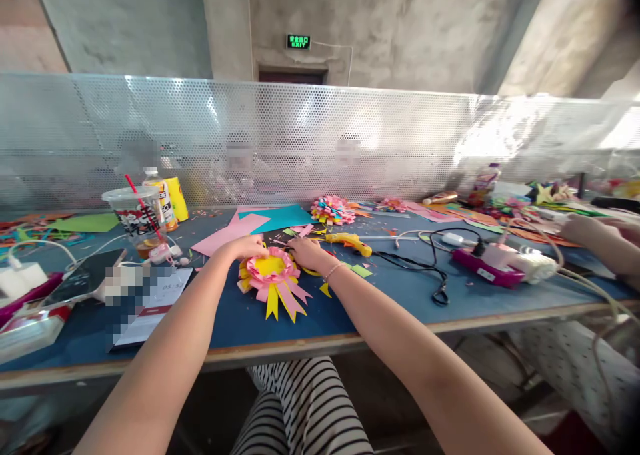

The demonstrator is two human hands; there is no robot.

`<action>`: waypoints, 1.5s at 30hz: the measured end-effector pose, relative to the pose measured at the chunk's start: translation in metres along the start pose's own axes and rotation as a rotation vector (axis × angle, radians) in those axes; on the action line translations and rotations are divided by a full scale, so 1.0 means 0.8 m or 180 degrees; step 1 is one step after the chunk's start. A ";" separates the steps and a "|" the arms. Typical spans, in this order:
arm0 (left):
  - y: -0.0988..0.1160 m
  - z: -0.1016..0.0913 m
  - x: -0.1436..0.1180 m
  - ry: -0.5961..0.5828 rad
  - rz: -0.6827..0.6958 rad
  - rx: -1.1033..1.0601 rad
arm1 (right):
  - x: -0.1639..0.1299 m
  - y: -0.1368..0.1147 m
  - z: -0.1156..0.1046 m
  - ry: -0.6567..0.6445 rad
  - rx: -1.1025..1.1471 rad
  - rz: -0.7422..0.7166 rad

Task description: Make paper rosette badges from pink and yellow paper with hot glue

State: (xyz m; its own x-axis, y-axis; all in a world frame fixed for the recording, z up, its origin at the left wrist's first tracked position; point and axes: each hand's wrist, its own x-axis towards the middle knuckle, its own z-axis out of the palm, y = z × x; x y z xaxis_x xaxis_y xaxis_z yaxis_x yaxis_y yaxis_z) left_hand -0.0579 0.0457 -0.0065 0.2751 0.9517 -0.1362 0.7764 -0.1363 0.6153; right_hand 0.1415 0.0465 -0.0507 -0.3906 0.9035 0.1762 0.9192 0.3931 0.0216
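A pink and yellow paper rosette (pixel 273 282) with notched ribbon tails lies on the blue table in front of me. My left hand (pixel 249 247) is at its upper left edge, fingers closed on the paper. At the upper right edge is my right hand (pixel 311 255), its fingers bent down and closed against the rosette; the fingertips are partly hidden. Just right of that hand lies a yellow glue gun (pixel 353 243) with a black cord. Behind the hands are a pink paper sheet (pixel 230 232) and a teal sheet (pixel 280 218).
A plastic cup (pixel 133 215) with a red straw, a bottle (pixel 163 195) and a phone (pixel 155 308) are on the left. A multicoloured paper flower (pixel 333 210) sits at the back. A purple power strip (pixel 487 268) with cables lies right. Another person's hand (pixel 583 230) is at far right.
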 end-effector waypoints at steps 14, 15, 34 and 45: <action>-0.009 0.002 0.018 0.1122 0.0717 0.0473 | -0.002 0.005 -0.031 0.1369 0.2145 -0.0176; -0.008 0.004 0.020 0.1215 0.0812 0.0178 | -0.006 0.005 -0.036 0.1436 0.2340 -0.0267; 0.007 0.019 0.028 0.1622 0.1004 -0.2719 | -0.028 0.003 -0.059 0.1267 0.1145 -0.1414; -0.006 0.010 0.030 0.2039 0.0717 -0.2476 | -0.057 0.157 -0.069 0.0918 0.0118 0.2547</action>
State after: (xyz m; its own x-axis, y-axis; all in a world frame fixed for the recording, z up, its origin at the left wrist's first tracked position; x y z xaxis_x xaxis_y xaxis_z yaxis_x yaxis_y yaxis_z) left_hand -0.0505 0.0667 -0.0184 -0.1618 0.9251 0.3434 0.1000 -0.3309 0.9384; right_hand 0.2775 0.0452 -0.0017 0.4088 0.8348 0.3686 0.9088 -0.3356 -0.2478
